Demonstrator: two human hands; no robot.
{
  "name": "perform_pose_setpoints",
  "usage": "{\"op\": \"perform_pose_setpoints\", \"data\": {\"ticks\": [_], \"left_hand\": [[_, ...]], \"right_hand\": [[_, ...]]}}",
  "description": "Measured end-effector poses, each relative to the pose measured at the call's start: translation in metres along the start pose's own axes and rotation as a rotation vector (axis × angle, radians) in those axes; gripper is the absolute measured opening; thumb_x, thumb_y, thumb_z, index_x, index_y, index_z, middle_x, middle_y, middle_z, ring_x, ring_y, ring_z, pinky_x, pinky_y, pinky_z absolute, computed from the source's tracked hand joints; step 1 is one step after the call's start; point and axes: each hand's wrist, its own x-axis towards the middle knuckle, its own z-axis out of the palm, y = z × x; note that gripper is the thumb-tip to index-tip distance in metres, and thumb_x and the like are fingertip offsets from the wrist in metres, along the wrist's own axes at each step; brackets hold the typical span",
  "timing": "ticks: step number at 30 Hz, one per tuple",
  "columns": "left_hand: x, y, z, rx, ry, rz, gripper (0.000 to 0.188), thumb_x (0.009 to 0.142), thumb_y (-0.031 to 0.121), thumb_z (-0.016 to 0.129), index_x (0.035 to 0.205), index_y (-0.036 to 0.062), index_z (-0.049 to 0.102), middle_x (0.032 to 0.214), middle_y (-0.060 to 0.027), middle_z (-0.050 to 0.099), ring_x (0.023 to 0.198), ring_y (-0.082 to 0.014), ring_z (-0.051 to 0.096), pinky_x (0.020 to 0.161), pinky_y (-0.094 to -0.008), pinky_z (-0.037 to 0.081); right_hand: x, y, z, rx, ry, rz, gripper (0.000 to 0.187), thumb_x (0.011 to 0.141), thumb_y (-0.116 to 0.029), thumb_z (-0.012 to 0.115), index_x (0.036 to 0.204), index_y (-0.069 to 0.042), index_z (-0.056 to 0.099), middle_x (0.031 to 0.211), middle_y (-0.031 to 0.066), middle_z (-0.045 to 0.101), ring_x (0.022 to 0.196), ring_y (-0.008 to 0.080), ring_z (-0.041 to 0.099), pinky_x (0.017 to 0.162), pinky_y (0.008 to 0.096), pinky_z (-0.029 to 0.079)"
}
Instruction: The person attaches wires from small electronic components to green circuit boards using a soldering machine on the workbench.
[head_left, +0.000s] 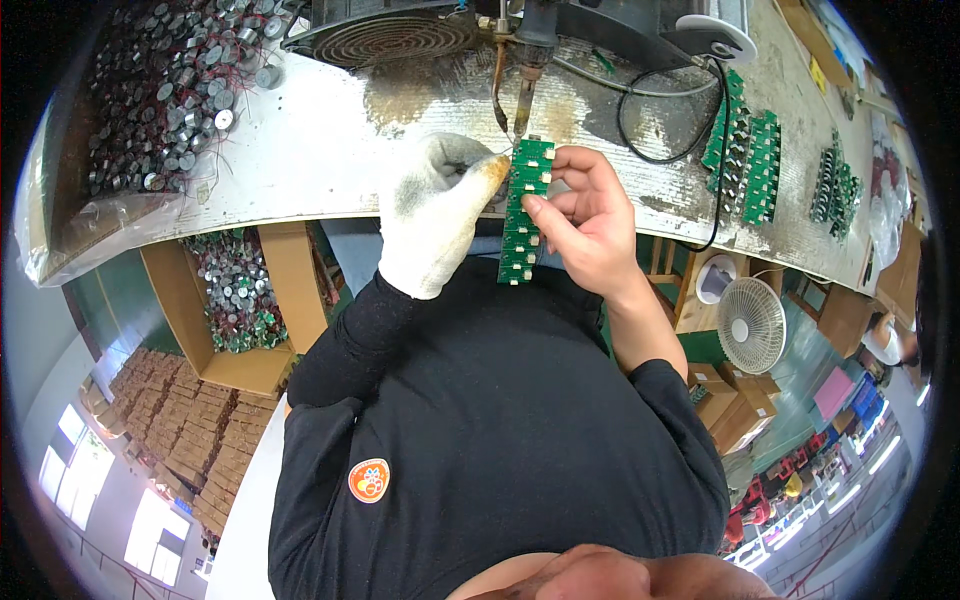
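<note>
My bare right hand [592, 222] grips a long green circuit board strip [520, 225] between thumb and fingers. The strip stands nearly lengthwise before me, with a row of small white connectors along its right side. Its far end lies just under the tip of a soldering iron [526, 92], beside which a thin copper-coloured tube [498, 85] points down. My left hand [430, 215], in a white glove with a stained thumb, is closed in a pinch at the strip's left edge near that tip. Whatever its fingers hold is mostly hidden.
Many small round metal motors with red wires [190, 100] fill a box at the far left. Below it stands a carton [180, 300] of similar parts. Green board strips [763, 165] lie on the right of the worn bench [420, 105]. A black cable [720, 150] loops nearby; a fan [752, 325] stands lower right.
</note>
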Motion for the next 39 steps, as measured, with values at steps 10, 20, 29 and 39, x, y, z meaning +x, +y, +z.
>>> {"op": "perform_pose_setpoints", "data": {"ticks": [10,20,29,39], "left_hand": [[0.002,0.0,0.0,0.046,-0.044,-0.055,0.018,0.083,0.01,0.068,0.088,-0.0058,0.063,0.076,-0.0086,0.064,0.066,-0.0098,0.06,0.059,-0.0233,0.049],[0.001,-0.004,-0.004,0.089,-0.063,-0.064,0.012,0.087,0.007,0.063,0.094,-0.0015,0.058,0.086,-0.0084,0.064,0.075,-0.013,0.062,0.068,-0.0259,0.052],[0.005,-0.001,-0.01,0.092,-0.058,0.056,0.013,0.087,0.01,0.063,0.095,-0.0004,0.061,0.08,-0.006,0.063,0.074,-0.011,0.06,0.064,-0.0261,0.05],[0.043,0.029,-0.122,0.758,0.611,0.289,0.034,0.079,0.015,0.071,0.107,-0.0008,0.061,0.099,-0.0119,0.064,0.084,-0.017,0.061,0.078,-0.0278,0.049]], "right_hand": [[-0.001,-0.002,-0.002,0.008,0.017,-0.026,0.038,0.085,0.005,0.061,0.117,0.003,0.041,0.103,0.0103,0.058,0.07,0.0061,0.06,0.058,0.0185,0.046],[0.0,0.004,-0.003,-0.029,-0.017,-0.043,0.04,0.085,0.007,0.06,0.12,0.001,0.04,0.109,0.0097,0.056,0.069,0.0061,0.058,0.05,0.0168,0.042],[0.001,0.0,0.002,0.02,0.04,0.084,0.04,0.087,-0.002,0.062,0.121,-0.004,0.041,0.095,0.0064,0.061,0.061,0.0053,0.055,0.046,0.019,0.041],[0.009,-0.003,-0.004,0.038,0.095,0.047,0.062,0.084,0.002,0.063,0.134,0.0,0.026,0.106,0.0134,0.059,0.064,0.0072,0.056,0.044,0.0161,0.04]]}}
